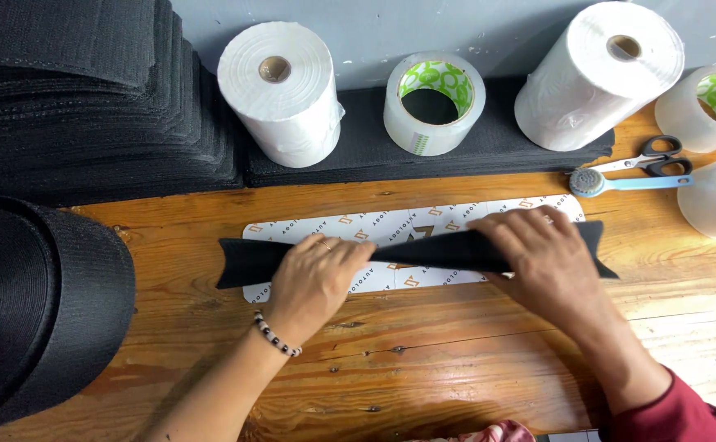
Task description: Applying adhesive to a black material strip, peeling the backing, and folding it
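Far left, a big black roll of woven webbing (38, 303) sits at the table edge, with a tall stack of black fabric sheets (88, 98) behind it. Moving in, the left hand (313, 278), beaded bracelet at the wrist, presses flat with fingers curled narrow over the long black fabric strip (431, 250). That strip lies across a white printed paper template (390, 225) in the middle of the wooden table (423, 368). Behind, a white paper roll (280, 90) stands, then a clear tape roll with a green core (434, 102) on a low stack of black sheets (366, 155), then a second white roll (599, 74). The right hand (542, 254) covers the strip's right part, fingers close together, pinning it down. Far right, scissors (648, 157) and a blue-handled tool (628, 182) lie near more tape rolls (714, 192).
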